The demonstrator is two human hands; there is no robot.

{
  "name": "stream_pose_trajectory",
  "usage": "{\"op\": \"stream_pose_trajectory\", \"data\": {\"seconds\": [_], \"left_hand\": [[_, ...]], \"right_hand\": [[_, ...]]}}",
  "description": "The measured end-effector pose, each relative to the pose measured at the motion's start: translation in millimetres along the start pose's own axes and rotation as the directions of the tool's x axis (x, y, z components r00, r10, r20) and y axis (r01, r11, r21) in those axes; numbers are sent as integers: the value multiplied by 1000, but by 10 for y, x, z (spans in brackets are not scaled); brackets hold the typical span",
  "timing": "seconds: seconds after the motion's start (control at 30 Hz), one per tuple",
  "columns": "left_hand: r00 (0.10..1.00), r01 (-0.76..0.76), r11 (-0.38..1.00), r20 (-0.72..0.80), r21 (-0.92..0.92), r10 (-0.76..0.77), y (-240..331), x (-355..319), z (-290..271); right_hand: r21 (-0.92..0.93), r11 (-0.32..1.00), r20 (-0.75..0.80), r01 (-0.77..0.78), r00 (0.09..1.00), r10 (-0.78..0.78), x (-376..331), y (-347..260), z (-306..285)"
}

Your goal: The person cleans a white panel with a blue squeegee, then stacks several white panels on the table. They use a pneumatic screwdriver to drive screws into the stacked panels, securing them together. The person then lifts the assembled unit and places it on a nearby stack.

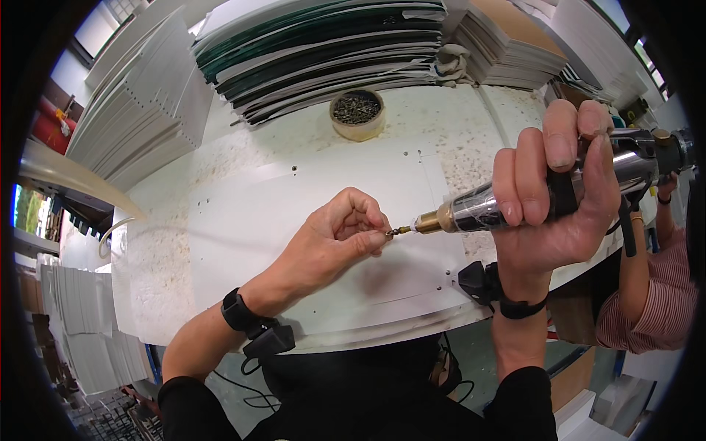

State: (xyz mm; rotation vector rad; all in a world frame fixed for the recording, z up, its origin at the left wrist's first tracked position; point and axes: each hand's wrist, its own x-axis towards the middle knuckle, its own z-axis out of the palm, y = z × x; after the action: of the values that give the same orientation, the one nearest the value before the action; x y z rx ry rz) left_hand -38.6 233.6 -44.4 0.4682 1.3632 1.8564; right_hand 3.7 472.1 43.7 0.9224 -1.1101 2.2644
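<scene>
My right hand [555,191] is wrapped round a silver power screwdriver [471,211], which lies nearly level and points left. Its brass-coloured nose ends in a thin bit [404,230]. At the bit's tip, the thumb and fingers of my left hand [334,235] pinch a small dark screw [389,234], partly hidden by the fingertips. Both hands are above a flat white panel [250,242] on the worktable. A few small screws [294,169] sit at spots near the panel's far and right edges.
Beyond the panel stands a round tub [358,131] full of small screws. Stacks of dark green and white sheets [323,55], white panels [147,103] and brown-topped boards [507,44] line the back. At the right is another person in a striped shirt [654,301].
</scene>
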Motion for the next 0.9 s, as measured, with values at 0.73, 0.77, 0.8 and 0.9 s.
{"op": "stream_pose_trajectory", "data": {"seconds": [0.73,0.77,0.8,0.9], "left_hand": [[952,-214,673,-4,708,306,156,1055,47],[951,-218,673,-3,707,310,154,1055,40],[955,-206,685,-9,698,296,161,1047,38],[957,-206,703,-8,681,288,179,1030,46]], "right_hand": [[-457,854,-286,-249,950,125,604,573,-304],[-425,876,-251,-228,960,128,593,546,-278],[-422,875,-260,-238,956,135,598,537,-255],[-435,860,-281,-268,947,153,612,540,-254]]}}
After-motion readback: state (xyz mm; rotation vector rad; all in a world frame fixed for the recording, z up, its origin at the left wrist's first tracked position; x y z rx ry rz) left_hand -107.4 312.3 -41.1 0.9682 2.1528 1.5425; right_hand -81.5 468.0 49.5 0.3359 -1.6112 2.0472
